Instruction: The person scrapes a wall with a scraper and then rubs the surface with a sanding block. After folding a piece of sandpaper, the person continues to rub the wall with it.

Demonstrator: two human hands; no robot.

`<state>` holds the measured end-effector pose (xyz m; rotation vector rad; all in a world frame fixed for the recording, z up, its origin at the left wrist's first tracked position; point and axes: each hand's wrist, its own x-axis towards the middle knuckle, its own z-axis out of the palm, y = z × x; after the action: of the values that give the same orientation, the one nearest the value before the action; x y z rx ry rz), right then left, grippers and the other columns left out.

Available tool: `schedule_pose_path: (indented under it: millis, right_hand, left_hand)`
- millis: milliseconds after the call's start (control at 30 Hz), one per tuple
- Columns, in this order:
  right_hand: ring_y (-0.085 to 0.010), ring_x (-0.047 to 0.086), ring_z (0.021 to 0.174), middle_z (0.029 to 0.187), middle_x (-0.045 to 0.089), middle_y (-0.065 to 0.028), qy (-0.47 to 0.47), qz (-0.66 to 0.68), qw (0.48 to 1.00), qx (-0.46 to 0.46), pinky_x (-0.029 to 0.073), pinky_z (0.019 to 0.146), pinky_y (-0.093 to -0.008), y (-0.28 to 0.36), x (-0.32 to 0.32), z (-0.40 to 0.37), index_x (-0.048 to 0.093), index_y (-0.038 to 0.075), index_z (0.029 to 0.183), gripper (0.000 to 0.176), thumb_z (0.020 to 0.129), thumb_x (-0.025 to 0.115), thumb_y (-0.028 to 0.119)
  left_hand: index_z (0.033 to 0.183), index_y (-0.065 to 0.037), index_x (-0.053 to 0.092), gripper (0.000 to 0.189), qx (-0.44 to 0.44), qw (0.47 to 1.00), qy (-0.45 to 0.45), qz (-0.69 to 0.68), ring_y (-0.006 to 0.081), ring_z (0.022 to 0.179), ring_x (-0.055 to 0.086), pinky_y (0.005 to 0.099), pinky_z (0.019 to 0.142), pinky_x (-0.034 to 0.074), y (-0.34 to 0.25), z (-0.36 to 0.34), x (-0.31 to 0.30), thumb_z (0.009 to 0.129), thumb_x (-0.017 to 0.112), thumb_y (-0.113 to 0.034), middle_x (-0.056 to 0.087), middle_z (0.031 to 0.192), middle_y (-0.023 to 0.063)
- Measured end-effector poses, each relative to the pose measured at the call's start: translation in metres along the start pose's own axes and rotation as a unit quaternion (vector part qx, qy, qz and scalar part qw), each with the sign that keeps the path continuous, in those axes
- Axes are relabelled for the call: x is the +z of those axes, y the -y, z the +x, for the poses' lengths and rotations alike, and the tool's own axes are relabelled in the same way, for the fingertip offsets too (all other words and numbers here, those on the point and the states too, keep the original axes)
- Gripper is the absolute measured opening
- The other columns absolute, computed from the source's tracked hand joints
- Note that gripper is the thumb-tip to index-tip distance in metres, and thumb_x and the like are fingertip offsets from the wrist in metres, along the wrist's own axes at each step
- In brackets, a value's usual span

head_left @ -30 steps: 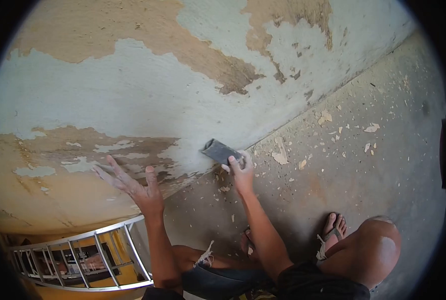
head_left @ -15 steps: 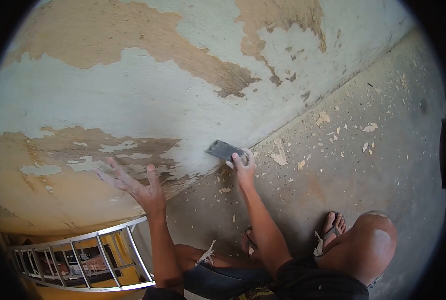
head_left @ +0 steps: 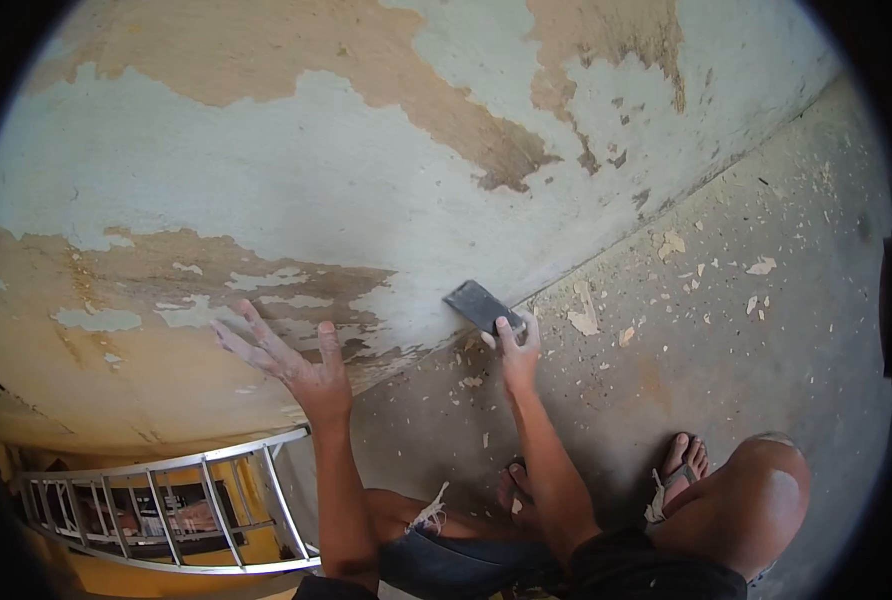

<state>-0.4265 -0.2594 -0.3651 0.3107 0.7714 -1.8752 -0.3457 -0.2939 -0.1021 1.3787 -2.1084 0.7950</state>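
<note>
My right hand (head_left: 519, 352) grips a dark grey, flat rectangular sanding block (head_left: 479, 304) at its lower end, thumb on top. The block lies against the pale lower part of the peeling wall (head_left: 316, 190), just above where it meets the floor. Off to the left, my left hand (head_left: 301, 372) holds nothing. Its dusty fingers are spread in front of a brown patch of stripped paint (head_left: 156, 268), with the palm side turned toward the wall.
An aluminium ladder (head_left: 156, 468) is at the lower left, with a dark opening and indistinct items behind its rungs. Paint flakes (head_left: 584, 310) litter the concrete floor (head_left: 766, 350). My bent knee (head_left: 746, 510) and sandalled feet are at the lower right.
The view has shifted, so the wall and floor sit farther right. The sanding block is tilted more steeply and still rests low by the wall; my left hand stays spread.
</note>
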Motion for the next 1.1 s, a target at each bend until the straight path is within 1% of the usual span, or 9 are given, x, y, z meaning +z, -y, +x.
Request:
schedule_pose_path:
  millis: [167,400,467,533,633,800,867,1033,1100]
  right_hand:
    - [-0.0155,0.064,0.087,0.103,0.057,-0.0065,0.124,-0.02,0.992,-0.018,0.062,0.073,-0.0288,0.007,0.036,-0.006,0.049,0.004,0.112,0.027,0.093,0.066,0.011]
    - [-0.0125,0.062,0.085,0.1,0.057,-0.0056,0.009,0.046,0.998,0.05,0.062,0.074,-0.0295,0.0,0.017,-0.015,0.051,0.003,0.111,0.027,0.091,0.068,0.007]
    - [-0.0122,0.062,0.089,0.105,0.059,-0.0076,0.116,0.028,0.993,0.021,0.061,0.072,-0.0265,0.006,0.039,-0.012,0.051,0.004,0.112,0.025,0.092,0.066,0.008]
    - [-0.0117,0.061,0.089,0.104,0.059,-0.0079,0.14,0.012,0.99,0.024,0.061,0.073,-0.0269,0.005,0.039,-0.008,0.051,0.004,0.111,0.025,0.092,0.067,0.008]
    - [-0.0123,0.062,0.09,0.102,0.06,-0.0071,0.059,-0.005,0.998,0.033,0.061,0.075,-0.0275,-0.026,0.007,0.006,0.051,0.003,0.109,0.026,0.091,0.068,0.009]
    - [-0.0101,0.062,0.084,0.096,0.058,-0.006,0.063,-0.01,0.997,0.036,0.06,0.072,-0.0257,-0.001,0.037,-0.027,0.052,0.003,0.11,0.026,0.09,0.069,0.008]
    - [-0.0158,0.064,0.087,0.1,0.058,-0.0077,0.135,0.003,0.991,-0.014,0.062,0.074,-0.0287,0.003,0.052,-0.02,0.051,0.0,0.109,0.03,0.087,0.071,0.002]
    - [-0.0095,0.058,0.077,0.088,0.053,-0.0018,0.02,0.009,1.0,0.004,0.061,0.071,-0.0255,-0.013,0.017,-0.007,0.054,0.001,0.107,0.027,0.087,0.072,0.003]
    - [-0.0103,0.059,0.078,0.088,0.053,-0.0019,0.047,-0.008,0.999,0.003,0.061,0.072,-0.0263,-0.006,0.034,-0.017,0.054,0.001,0.108,0.027,0.087,0.072,0.003]
  left_hand:
    - [0.156,-0.014,0.019,0.085,-0.015,1.0,0.005,-0.011,0.0439,0.147,0.004,0.0577,0.116,0.01,-0.008,-0.005,-0.002,0.089,0.063,-0.043,0.005,0.159,0.0267]
    - [0.156,-0.014,0.017,0.088,0.011,0.999,0.01,0.038,0.0452,0.146,0.007,0.0573,0.116,0.009,-0.008,-0.004,0.002,0.088,0.063,-0.044,0.009,0.158,0.0284]
    - [0.156,-0.013,0.017,0.089,-0.008,0.998,0.036,0.059,0.0443,0.147,0.006,0.0573,0.116,0.009,-0.016,-0.009,0.001,0.087,0.064,-0.044,0.008,0.158,0.028]
    - [0.156,-0.013,0.017,0.089,0.006,1.0,0.018,0.019,0.0426,0.147,0.004,0.0566,0.117,0.008,-0.014,-0.005,0.002,0.087,0.065,-0.041,0.005,0.159,0.0271]
    - [0.156,-0.013,0.017,0.088,-0.003,1.0,0.007,0.029,0.0418,0.147,0.003,0.0554,0.117,0.008,-0.009,-0.001,0.007,0.087,0.066,-0.036,0.003,0.159,0.0265]
    - [0.156,-0.014,0.017,0.086,-0.015,0.999,0.029,-0.003,0.0415,0.148,0.002,0.0545,0.118,0.008,-0.01,-0.011,0.003,0.088,0.066,-0.033,0.001,0.159,0.0257]
    - [0.156,-0.014,0.017,0.086,-0.011,1.0,0.014,-0.013,0.0416,0.148,0.002,0.0545,0.118,0.008,-0.012,-0.007,0.005,0.088,0.067,-0.033,0.0,0.16,0.0256]
    - [0.156,-0.014,0.016,0.086,-0.017,0.999,0.0,-0.038,0.04,0.148,0.001,0.0543,0.118,0.008,-0.004,-0.002,0.008,0.089,0.065,-0.032,-0.001,0.16,0.0247]
    - [0.156,-0.013,0.016,0.085,-0.007,0.999,0.005,-0.043,0.04,0.148,0.0,0.0543,0.118,0.007,-0.007,-0.001,0.007,0.089,0.065,-0.031,-0.001,0.16,0.0246]
